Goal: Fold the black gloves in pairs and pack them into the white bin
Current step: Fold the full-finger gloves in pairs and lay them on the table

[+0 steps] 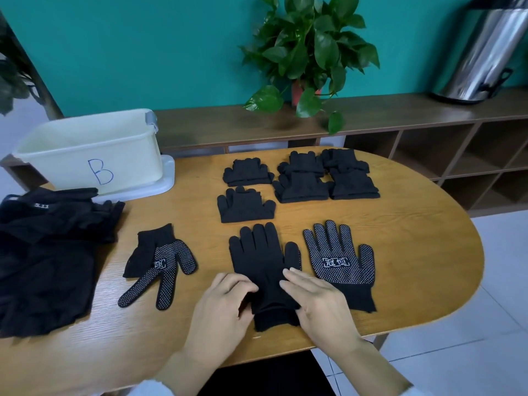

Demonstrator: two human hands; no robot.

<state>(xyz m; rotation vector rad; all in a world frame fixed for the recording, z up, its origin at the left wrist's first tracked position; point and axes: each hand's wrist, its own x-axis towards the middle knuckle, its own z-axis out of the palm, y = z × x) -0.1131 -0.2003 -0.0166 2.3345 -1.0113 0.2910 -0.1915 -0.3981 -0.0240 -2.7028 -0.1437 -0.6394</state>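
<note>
A black glove [263, 258] lies flat in front of me, fingers pointing away, seemingly stacked on a second one. My left hand [223, 307] pinches its cuff on the left side. My right hand [317, 301] lies on the cuff's right side, fingers spread. A dotted glove [340, 261] lies palm up just to the right. Another dotted glove [160, 264] lies crumpled to the left. Several folded glove pairs [300, 181] sit in rows farther back. The white bin [91, 150], marked B, stands at the far left of the table on its lid.
A heap of black garments [45, 252] covers the table's left edge. The wooden table [414, 252] is rounded on its right side. Behind it runs a low shelf with a potted plant [308, 52] and a steel urn [485, 50].
</note>
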